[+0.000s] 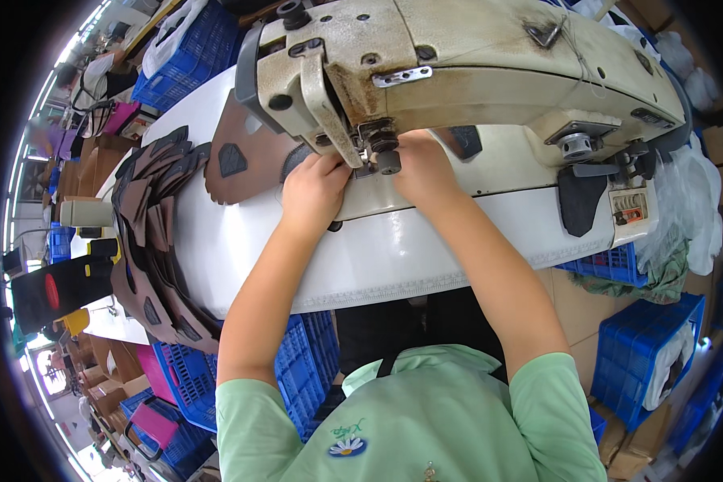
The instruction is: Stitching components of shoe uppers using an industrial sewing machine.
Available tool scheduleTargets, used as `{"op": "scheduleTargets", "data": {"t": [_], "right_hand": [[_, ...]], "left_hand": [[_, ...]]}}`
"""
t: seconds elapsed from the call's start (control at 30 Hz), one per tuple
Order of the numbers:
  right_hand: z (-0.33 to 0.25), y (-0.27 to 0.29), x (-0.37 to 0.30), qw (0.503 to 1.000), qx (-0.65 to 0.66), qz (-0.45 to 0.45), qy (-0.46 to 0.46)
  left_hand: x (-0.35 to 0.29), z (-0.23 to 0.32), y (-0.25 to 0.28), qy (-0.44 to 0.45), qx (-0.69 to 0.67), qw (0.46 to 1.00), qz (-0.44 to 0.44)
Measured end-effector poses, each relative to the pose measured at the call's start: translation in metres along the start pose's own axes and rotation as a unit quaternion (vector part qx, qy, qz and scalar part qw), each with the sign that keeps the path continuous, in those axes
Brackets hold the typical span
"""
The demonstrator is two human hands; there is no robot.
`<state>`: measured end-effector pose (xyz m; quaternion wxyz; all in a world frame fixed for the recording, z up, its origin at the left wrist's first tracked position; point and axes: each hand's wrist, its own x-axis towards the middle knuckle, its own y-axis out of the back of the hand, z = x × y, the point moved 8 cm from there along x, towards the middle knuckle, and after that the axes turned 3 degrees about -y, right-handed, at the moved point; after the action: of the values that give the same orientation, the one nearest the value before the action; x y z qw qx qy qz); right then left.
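Note:
A beige industrial sewing machine [474,100] stands over the white table, its presser foot and needle parts [369,157] between my hands. Beneath its head lies a flat brown leather-like piece [245,149] with dark patches, reaching out to both sides. To the left of the needle, my left hand [316,191] is closed, its curled fingers on the piece's edge. My right hand [424,173] is on the right side of the needle, close against the machine head. Its fingertips are hidden behind the machine parts, so their grip does not show.
A heap of similar brown pieces [149,217] hangs over the table's left side. One dark piece [582,201] lies at the right, by clear plastic bags [679,213]. Blue crates [643,361] stand around the table. A ruler strip [394,287] runs along its front edge.

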<state>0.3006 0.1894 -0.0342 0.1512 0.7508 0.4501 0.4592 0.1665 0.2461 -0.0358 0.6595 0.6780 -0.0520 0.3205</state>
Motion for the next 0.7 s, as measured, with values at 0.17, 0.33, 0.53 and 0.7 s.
{"op": "scheduleTargets", "data": {"t": [0.17, 0.33, 0.53, 0.7], "right_hand": [[-0.0007, -0.0004, 0.003, 0.999, 0.042, -0.008, 0.008], [-0.0025, -0.0018, 0.0025, 1.0, 0.013, 0.002, 0.015], [-0.0005, -0.0029, 0.0026, 1.0, 0.015, 0.001, 0.007], [-0.0002, -0.0001, 0.0015, 0.999, 0.018, 0.032, 0.019]], "left_hand": [[0.0002, -0.0033, -0.0015, 0.017, -0.003, 1.0, 0.003], [0.0009, -0.0016, 0.0019, 0.006, 0.013, 0.999, 0.041], [0.001, -0.0024, 0.0019, 0.01, 0.004, 0.999, 0.051], [0.0037, 0.0003, 0.0026, 0.01, 0.0, 0.999, 0.051]]}}
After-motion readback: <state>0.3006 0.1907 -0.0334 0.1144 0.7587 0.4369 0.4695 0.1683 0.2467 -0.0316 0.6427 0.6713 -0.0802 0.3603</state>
